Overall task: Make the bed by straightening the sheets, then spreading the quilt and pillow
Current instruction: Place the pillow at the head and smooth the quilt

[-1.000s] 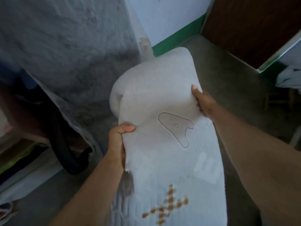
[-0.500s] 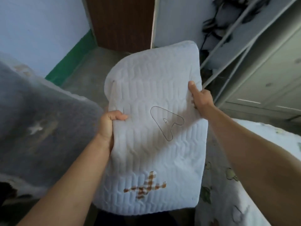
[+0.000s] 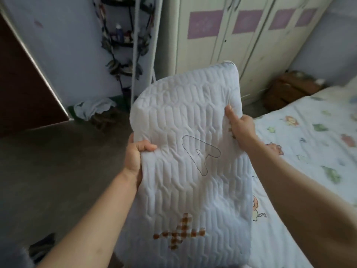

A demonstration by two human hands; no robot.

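pillow [image 3: 185,151]: white, quilted, rectangular, held left of bed [image 3: 309,144] | left hand [image 3: 135,157]: grips left edge | right hand [image 3: 240,128]: grips right edge

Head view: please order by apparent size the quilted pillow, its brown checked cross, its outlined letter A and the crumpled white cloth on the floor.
1. quilted pillow
2. brown checked cross and outlined letter A: look alike, not ranked
3. crumpled white cloth: smallest, but it lies farther away

Dim, soft daylight, cool bluish cast, wardrobe [image 3: 241,35] along the top motion-blurred, floor [image 3: 58,161] at left in shadow, wide-angle bending at the edges
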